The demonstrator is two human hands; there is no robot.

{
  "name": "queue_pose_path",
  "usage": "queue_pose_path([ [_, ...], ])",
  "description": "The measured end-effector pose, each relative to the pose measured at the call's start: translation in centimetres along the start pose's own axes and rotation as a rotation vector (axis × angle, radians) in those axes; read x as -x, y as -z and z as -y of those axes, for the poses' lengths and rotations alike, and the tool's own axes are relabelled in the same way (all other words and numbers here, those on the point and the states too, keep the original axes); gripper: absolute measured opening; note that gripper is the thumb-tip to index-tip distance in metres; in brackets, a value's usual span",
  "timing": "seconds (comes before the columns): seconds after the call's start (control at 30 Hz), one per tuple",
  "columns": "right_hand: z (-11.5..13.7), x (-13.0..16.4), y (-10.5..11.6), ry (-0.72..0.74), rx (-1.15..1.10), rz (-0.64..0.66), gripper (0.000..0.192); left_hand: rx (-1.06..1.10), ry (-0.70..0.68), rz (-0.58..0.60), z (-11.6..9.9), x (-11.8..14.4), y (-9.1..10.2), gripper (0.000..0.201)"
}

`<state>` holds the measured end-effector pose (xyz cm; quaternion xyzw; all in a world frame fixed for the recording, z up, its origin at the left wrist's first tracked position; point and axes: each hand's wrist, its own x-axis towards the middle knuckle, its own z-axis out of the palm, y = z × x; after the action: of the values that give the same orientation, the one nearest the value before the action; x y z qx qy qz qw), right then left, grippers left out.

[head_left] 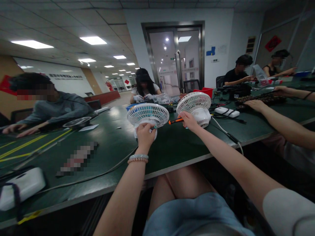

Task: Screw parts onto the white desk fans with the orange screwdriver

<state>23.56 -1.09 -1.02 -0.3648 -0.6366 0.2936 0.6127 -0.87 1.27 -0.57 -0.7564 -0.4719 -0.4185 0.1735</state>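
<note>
My left hand (144,133) grips the base of a small white desk fan (148,114) with a round grille, held upright over the dark green table (105,144). A bead bracelet sits on that wrist. My right hand (188,120) reaches out to a second white fan (195,104) standing on the table and touches its lower grille. An orange-handled screwdriver (175,121) lies just left of that hand; whether the fingers hold it is unclear.
A white cable (225,132) runs from the second fan over the table edge. A white power bank (226,112) lies at right. A co-worker's arms (275,119) reach in from the right. Other people sit around the table. A white pouch (21,186) lies near left.
</note>
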Motion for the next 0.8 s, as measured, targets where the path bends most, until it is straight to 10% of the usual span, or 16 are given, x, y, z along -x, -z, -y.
queue_pose_path([
  [0.8, -0.21, -0.19, 0.28, 0.087, 0.043, -0.062, 0.020, 0.015, 0.005, -0.018, -0.06, -0.04, -0.21, 0.015],
])
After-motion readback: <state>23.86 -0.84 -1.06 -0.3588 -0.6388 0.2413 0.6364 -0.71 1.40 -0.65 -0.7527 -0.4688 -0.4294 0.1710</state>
